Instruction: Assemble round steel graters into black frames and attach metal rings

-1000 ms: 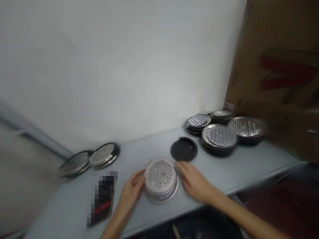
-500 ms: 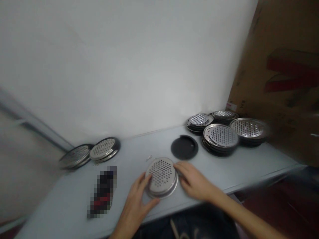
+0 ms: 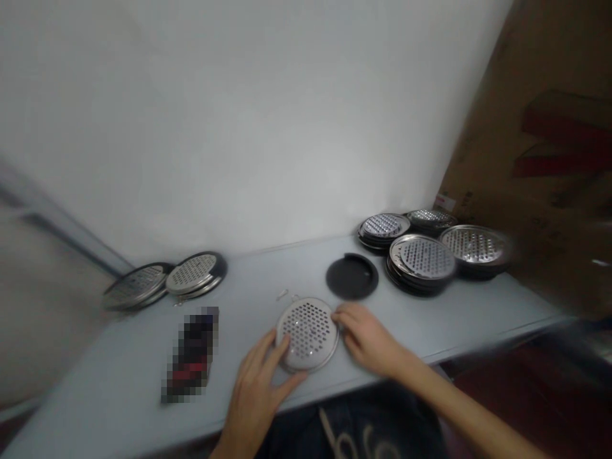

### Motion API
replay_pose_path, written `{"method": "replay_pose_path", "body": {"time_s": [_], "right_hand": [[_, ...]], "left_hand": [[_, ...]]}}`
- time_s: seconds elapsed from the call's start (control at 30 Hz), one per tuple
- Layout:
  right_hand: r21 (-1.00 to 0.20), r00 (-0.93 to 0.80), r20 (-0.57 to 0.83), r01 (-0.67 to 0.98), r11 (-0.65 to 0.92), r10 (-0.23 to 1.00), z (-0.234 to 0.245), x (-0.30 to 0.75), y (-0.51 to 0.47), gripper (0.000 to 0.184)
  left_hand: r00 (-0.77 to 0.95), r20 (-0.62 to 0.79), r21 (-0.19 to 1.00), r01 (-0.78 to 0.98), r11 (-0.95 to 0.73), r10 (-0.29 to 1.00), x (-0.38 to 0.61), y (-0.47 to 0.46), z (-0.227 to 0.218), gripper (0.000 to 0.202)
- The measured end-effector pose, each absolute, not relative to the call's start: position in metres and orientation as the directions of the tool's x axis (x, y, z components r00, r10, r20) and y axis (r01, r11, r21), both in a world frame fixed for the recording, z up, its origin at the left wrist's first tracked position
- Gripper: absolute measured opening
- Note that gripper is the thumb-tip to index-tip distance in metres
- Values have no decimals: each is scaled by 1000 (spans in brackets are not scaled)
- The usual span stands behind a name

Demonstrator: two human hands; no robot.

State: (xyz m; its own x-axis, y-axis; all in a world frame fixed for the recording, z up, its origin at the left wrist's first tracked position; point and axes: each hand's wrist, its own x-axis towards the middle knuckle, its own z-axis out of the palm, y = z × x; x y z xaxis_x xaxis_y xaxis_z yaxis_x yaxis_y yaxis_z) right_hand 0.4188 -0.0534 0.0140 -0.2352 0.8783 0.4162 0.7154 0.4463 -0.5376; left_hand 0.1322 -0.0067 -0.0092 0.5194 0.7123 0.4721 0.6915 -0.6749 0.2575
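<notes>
A round perforated metal disc [image 3: 306, 333] lies flat on the pale grey table [image 3: 119, 395] in front of me. My left hand [image 3: 255, 389] rests at its lower left edge, fingers stretched out and touching the rim. My right hand [image 3: 370, 341] sits at its right edge, fingers curled against the rim. A flat black round lid [image 3: 352, 277] lies just behind the disc. A small metal clip [image 3: 282, 294] lies beside the disc's far edge.
Several stacks of the same perforated discs [image 3: 421, 258] stand at the back right, by a brown cardboard box [image 3: 545, 159]. Two more discs [image 3: 194, 274] lie at the back left. A pixelated dark object [image 3: 191, 354] lies left of my hands. A white wall runs behind.
The disc was held raised on its stack-like rim between both hands; it now lies flat and low on the table. My left hand has slid down to its lower left edge.
</notes>
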Motion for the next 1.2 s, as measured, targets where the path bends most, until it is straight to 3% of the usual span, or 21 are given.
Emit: {"method": "replay_pose_path", "body": {"time_s": [0.2,0.33,0.43,0.53,0.6,0.77,0.97,1.13,1.2], "right_hand": [[-434,-261,430,779,452,864,16,427,-53,49],[-353,-33,520,902,250,854,19,449,-50,36],[-407,115,467,908,98,877,17,468,-47,33],[-522,111,367,847,105,924,16,480,-51,23],[-538,63,332,833,134,941,17,481,-58,22],[-431,-55,366,875,222,929,33,458,-85,37],[-600,-114,281,754,267,953,43,417,-99,44],[-725,-62,260,647,237,964,25,433,-87,97],[-761,-99,257,593,264,961,18,444,-84,106]], "left_hand": [[541,448,222,704,-675,712,129,0,-3,60],[550,439,216,703,-677,711,128,-2,-1,63],[556,444,212,696,-686,702,128,-3,-1,64],[560,463,205,687,-697,687,127,-2,-4,65],[552,484,205,683,-702,679,126,-1,-8,64],[532,534,231,655,-719,657,129,-5,-17,67],[490,470,390,631,-671,734,143,-17,-13,68],[452,316,620,566,-543,834,142,-7,9,57],[486,251,699,508,-504,837,141,0,20,51]]}}
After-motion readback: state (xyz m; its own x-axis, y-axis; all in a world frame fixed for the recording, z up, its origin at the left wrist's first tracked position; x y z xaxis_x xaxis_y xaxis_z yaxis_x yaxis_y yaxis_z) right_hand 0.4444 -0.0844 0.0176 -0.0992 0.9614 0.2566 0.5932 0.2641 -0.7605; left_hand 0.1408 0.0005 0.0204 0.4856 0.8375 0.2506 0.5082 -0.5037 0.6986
